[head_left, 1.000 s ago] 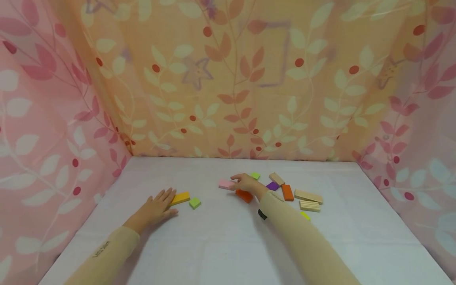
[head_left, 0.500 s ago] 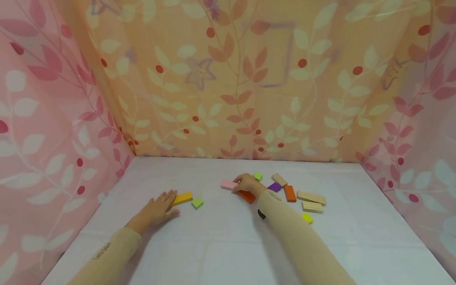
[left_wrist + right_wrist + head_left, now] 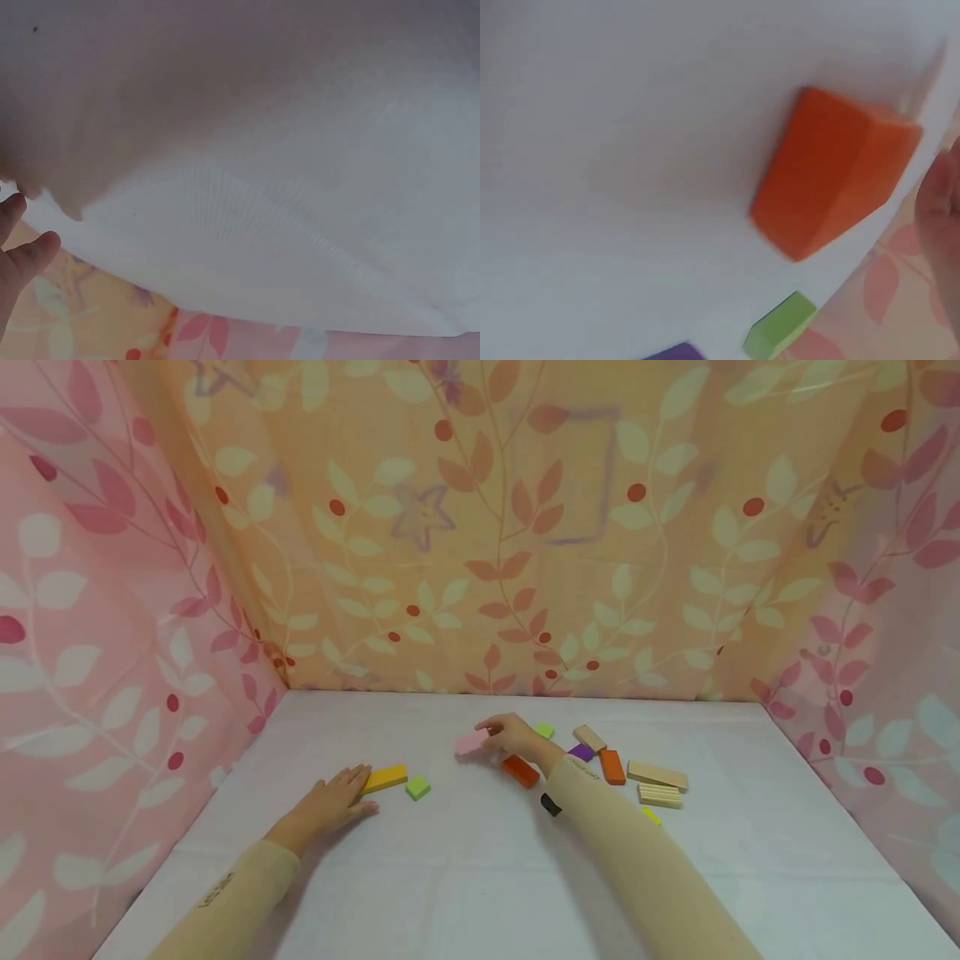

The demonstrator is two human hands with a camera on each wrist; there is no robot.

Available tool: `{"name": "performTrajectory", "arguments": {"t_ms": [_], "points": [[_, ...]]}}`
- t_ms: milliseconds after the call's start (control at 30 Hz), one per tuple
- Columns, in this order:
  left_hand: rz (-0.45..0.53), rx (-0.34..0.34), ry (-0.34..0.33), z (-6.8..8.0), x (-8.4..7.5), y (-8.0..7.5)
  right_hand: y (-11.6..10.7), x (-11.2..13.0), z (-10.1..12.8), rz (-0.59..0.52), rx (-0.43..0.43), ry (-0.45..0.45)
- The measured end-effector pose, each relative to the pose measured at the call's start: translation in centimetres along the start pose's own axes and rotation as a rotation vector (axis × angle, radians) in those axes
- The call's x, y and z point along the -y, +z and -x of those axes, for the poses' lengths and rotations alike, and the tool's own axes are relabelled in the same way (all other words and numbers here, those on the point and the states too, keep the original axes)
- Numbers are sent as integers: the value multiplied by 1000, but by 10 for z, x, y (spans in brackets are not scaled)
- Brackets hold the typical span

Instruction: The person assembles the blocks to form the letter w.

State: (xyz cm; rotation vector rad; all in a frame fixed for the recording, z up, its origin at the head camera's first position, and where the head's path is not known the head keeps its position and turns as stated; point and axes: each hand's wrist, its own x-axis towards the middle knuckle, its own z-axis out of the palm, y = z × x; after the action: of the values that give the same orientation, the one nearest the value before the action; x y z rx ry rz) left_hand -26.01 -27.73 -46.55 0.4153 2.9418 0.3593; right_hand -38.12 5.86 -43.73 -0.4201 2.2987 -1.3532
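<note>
Between its thumb and fingers, my right hand [image 3: 512, 735] pinches a pink block [image 3: 472, 742], tilted and seemingly raised off the table. Just below that hand lies an orange-red block [image 3: 521, 770], large in the right wrist view, where only part of the hand shows at the right edge. My left hand [image 3: 330, 802] lies on the table with fingers extended, its fingertips at the left end of a yellow-orange block [image 3: 386, 778]. Beside that block is a small green block [image 3: 417, 787]. In the left wrist view only some fingers [image 3: 34, 256] show.
To the right lie a second green block [image 3: 544, 731], a purple block [image 3: 581, 752], another orange-red block [image 3: 612, 767], several plain wooden pieces [image 3: 657, 774] and a bright yellow block [image 3: 652, 816], partly behind the right sleeve. Patterned curtains [image 3: 480, 568] enclose the white table.
My right hand has taken the pink block in a pinch, tilted it and moved it slightly left, apart from the orange-red block. The left hand stays in place by the yellow-orange block.
</note>
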Motion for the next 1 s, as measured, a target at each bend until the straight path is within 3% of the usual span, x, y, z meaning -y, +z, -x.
{"name": "performTrajectory", "arguments": {"t_ms": [133, 300, 400, 767, 1000], "points": [[5, 7, -13, 0, 1, 0, 3, 5, -5, 10, 97, 2], [15, 11, -20, 0, 2, -1, 11, 9, -11, 268, 185, -4], [22, 10, -18, 0, 1, -2, 17, 10, -15, 360, 202, -20], [36, 16, -29, -4, -1, 1, 27, 13, -14, 351, 173, 17], [-95, -64, -13, -6, 0, 0, 26, 10, -15, 345, 131, 50]]}}
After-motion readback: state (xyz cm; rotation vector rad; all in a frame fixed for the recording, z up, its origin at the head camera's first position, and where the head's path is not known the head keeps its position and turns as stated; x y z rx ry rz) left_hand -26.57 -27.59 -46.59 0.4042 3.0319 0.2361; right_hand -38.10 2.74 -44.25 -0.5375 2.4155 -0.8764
